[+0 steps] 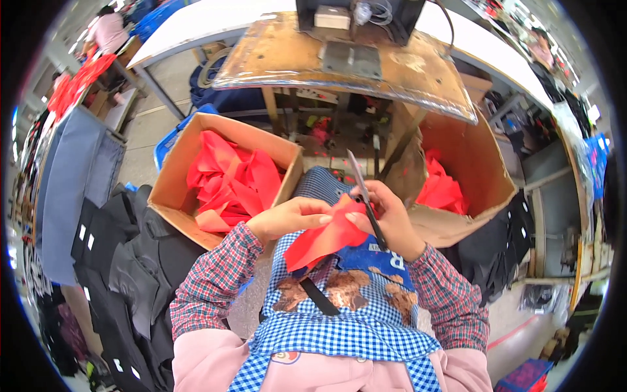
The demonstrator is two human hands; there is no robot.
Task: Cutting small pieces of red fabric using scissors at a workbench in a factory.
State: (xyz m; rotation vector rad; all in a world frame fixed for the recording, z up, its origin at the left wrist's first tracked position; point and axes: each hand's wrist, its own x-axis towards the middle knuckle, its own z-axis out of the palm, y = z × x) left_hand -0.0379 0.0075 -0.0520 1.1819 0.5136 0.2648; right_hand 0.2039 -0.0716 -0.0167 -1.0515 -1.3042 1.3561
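Observation:
Over my lap, a red fabric piece (323, 240) is stretched between my two hands. My left hand (290, 219) is closed, pinching the fabric's left upper edge between thumb and fingers. On the other side, my right hand (395, 222) grips the piece with its thumb and also holds scissors (356, 171). Their silver blade points up and away from me, and the black handle slants down across the fingers. Part of the handle is hidden by the hand. Beneath the fabric lies a blue checked apron (294, 333) with worn brown patches.
A cardboard box (176, 215) of red fabric pieces stands at my left, another cardboard box (486, 189) at my right. Ahead is a worn wooden tabletop (274, 55) carrying a dark open case. Dark garments (140, 274) are heaped on the left. Other people are farther off.

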